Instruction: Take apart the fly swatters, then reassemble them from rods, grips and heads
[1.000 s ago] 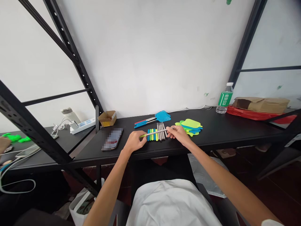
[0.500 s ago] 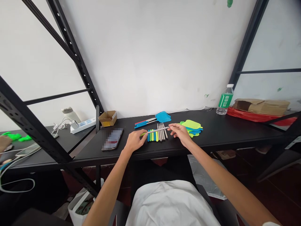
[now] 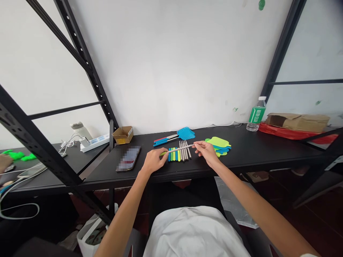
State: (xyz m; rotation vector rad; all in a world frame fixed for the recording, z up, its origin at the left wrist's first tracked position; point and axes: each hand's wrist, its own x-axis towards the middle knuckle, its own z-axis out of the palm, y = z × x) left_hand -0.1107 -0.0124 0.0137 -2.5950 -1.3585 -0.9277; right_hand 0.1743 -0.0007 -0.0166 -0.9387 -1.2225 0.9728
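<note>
My left hand [image 3: 154, 159] is closed around a yellow-green fly swatter handle [image 3: 163, 154]. From that handle a thin metal rod [image 3: 179, 148] runs to the right, its far end pinched by my right hand [image 3: 205, 151]. Under the rod lies a row of blue and yellow-green handles [image 3: 174, 155], with several loose metal rods [image 3: 184, 151] beside them. Right of my right hand is a stack of yellow-green and blue swatter heads [image 3: 220, 142]. Behind the row rest fly swatters with blue heads [image 3: 187, 133] and blue and red handles.
A phone [image 3: 129, 159] and a small open cardboard box [image 3: 122, 135] are on the black table's left. A water bottle [image 3: 256, 114] and a brown paper package [image 3: 297, 121] on red plastic stand at the right. Another person's hand [image 3: 4, 162] shows at far left.
</note>
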